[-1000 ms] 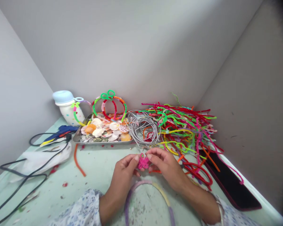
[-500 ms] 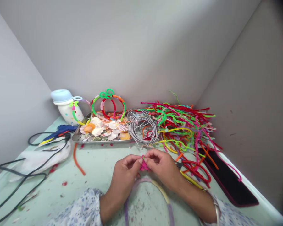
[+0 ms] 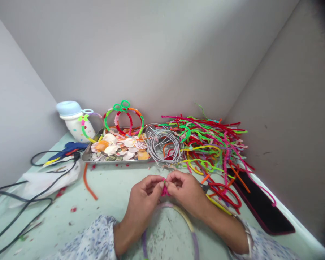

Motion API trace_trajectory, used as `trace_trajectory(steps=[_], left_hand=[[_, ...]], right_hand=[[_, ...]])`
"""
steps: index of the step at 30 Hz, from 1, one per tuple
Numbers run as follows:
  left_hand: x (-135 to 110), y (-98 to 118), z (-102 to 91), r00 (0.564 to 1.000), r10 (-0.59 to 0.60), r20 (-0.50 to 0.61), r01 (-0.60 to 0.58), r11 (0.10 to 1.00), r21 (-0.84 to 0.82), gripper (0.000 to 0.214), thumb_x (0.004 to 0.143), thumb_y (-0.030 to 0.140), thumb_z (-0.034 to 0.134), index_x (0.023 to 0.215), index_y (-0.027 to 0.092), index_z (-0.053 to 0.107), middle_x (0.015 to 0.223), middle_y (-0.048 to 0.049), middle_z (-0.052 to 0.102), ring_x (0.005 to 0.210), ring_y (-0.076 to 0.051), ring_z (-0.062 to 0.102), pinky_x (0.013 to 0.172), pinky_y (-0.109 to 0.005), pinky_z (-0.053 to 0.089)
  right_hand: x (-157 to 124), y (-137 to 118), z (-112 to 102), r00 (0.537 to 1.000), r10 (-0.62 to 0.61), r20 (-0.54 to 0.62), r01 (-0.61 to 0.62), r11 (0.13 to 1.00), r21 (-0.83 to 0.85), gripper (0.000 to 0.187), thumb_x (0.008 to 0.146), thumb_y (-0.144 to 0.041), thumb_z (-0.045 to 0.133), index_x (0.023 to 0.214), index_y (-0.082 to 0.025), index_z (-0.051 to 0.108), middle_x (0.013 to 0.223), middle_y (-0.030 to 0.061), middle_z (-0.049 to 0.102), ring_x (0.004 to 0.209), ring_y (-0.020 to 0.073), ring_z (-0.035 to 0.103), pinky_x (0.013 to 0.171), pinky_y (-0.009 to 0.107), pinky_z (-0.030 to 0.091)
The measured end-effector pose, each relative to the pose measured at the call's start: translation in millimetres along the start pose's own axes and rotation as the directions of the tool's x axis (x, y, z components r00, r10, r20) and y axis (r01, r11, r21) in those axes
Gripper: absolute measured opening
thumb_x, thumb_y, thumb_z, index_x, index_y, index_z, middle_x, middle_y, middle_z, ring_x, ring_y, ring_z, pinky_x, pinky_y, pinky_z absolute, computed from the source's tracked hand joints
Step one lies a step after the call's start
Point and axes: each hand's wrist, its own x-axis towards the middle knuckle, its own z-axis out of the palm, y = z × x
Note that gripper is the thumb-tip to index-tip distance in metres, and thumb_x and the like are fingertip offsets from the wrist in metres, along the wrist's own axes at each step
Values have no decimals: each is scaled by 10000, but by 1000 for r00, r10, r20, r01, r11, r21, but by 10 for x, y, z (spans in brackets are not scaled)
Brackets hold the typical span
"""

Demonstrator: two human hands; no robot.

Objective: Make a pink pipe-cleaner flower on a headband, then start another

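Between both hands is a small bright pink fuzzy piece (image 3: pixel 165 191), apparently bent pipe cleaner, with a bit of green at its top. My left hand (image 3: pixel 144 196) pinches it from the left between thumb and fingers. From the right, my right hand (image 3: pixel 185 189) pinches it the same way, fingertips nearly touching the left ones. Just below, a headband wrapped in lilac, pale yellow and purple (image 3: pixel 188 220) arches on the table, its left side partly hidden behind my left hand and wrist.
A metal tray (image 3: pixel 116 162) of seashells stands behind, with decorated hoops on it. Beside it are a coil of grey wire (image 3: pixel 165 148), heaped pipe cleaners (image 3: pixel 211 133) and red-handled scissors (image 3: pixel 227 195). At left are a bottle (image 3: pixel 77 124), a blue glue gun (image 3: pixel 67 150) and a black cable (image 3: pixel 29 200).
The hands keep pinching the pink piece at nearly the same spot, with only slight finger movement. The whole view has shifted a little.
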Motion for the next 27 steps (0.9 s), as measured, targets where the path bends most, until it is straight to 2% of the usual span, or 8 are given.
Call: trace_trajectory(steps=[6, 16, 27], left_hand=[[23, 6, 4, 1000, 19, -6, -18, 999, 37, 125, 746, 258, 631, 777, 141, 661, 657, -17, 666, 570, -124, 582, 483, -185, 445], [32, -63, -22, 999, 41, 4, -41, 989, 143, 110, 776, 252, 596, 752, 151, 629, 639, -3, 637, 571, -119, 553, 522, -197, 443], [29, -27, -31, 998, 3, 68, -4, 1000, 21, 156, 776, 268, 611, 855, 138, 642, 695, -25, 661, 611, -126, 578, 549, -213, 460]], right_hand=[[-9, 56, 10, 999, -54, 5, 54, 997, -58, 48, 753, -191, 556, 736, -189, 601, 627, -22, 633, 580, 120, 591, 539, 205, 444], [-17, 70, 17, 997, -77, 16, 78, 994, -80, 62, 770, -213, 563, 743, -194, 616, 635, -21, 625, 594, 119, 578, 551, 208, 438], [41, 16, -78, 996, 19, 84, -31, 988, 151, 81, 786, -255, 555, 763, -182, 582, 646, -15, 590, 575, 122, 551, 531, 231, 455]])
